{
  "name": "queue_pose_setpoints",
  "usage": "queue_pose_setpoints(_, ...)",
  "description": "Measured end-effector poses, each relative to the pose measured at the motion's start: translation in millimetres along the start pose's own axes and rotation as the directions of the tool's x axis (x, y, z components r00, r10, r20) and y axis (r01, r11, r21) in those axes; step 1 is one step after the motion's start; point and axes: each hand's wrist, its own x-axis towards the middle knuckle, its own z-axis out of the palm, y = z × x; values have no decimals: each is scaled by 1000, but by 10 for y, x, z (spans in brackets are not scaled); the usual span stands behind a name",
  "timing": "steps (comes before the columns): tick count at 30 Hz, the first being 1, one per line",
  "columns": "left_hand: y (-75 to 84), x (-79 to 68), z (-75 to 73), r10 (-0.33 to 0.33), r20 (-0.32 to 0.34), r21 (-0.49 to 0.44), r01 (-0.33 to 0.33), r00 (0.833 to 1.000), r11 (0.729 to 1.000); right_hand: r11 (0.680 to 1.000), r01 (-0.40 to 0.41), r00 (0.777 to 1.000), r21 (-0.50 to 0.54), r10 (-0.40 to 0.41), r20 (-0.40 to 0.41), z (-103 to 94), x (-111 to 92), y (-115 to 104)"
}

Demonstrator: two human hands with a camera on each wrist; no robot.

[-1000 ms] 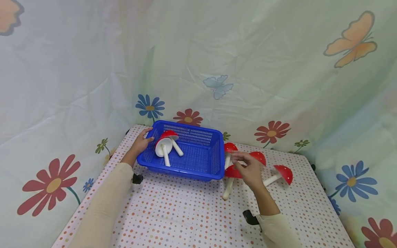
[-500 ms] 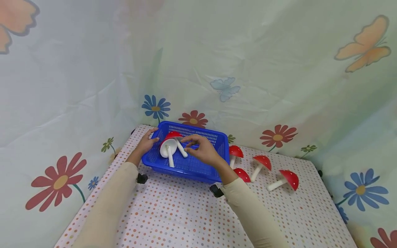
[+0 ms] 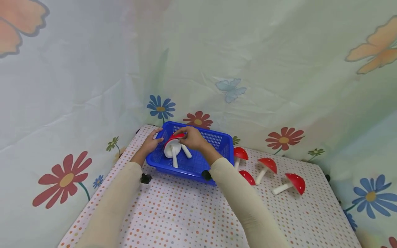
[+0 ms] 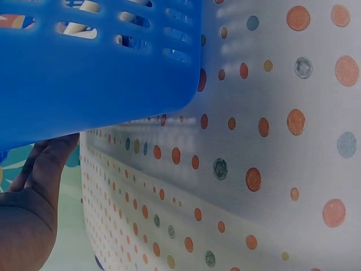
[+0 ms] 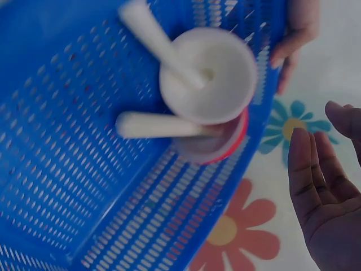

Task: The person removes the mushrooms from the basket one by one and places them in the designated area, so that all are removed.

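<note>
A blue plastic basket (image 3: 200, 165) stands at the back left of the table. My left hand (image 3: 151, 142) grips its left rim, thumb over the edge; the left wrist view shows that hand (image 4: 34, 209) against the outer wall. Two red-capped toy mushrooms lie inside. One turns its white underside (image 3: 170, 150) up; the other's white stem (image 3: 186, 151) points toward the basket's middle. Over them is my right hand (image 3: 193, 138), fingers overlapping the second mushroom's red cap. In the right wrist view the right hand's fingers (image 5: 304, 175) are extended, with a gap to both mushrooms.
Right of the basket lie several more toy mushrooms, among them a near one (image 3: 247, 177), a middle one (image 3: 268, 164) and a far-right one (image 3: 296, 182). A dotted cloth (image 3: 173, 213) covers the table. A flowered curtain (image 3: 192, 69) hangs close behind.
My right hand has moved left from the loose mushrooms on the table to the mushrooms in the basket. The left hand stays on the rim. The view has shifted slightly right.
</note>
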Motion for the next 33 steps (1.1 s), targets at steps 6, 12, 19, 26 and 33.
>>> queue_pose_setpoints(6, 12, 30, 17, -25, 1, 5, 25, 1000, 1000, 998, -58, 997, -35, 56, -58, -80, 175, 180)
queue_pose_setpoints(12, 20, 67, 11, -15, -16, -13, 15, 1000, 1000, 995, -8, 994, -102, -3, -108, -123, 363, 321)
queue_pose_setpoints(19, -53, 52, 59, -33, -11, -32, 32, 999, 999, 996, -53, 995, -72, 47, -82, 63, 418, 501)
queue_pose_setpoints(26, -87, 34, 64, -28, -22, -31, 27, 999, 999, 990, -47, 992, -130, 31, -119, 222, 443, 596)
queue_pose_setpoints(33, -61, 53, 51, -15, -27, -1, 15, 1000, 1000, 983, -56, 992, -172, 35, -124, 314, 504, 683)
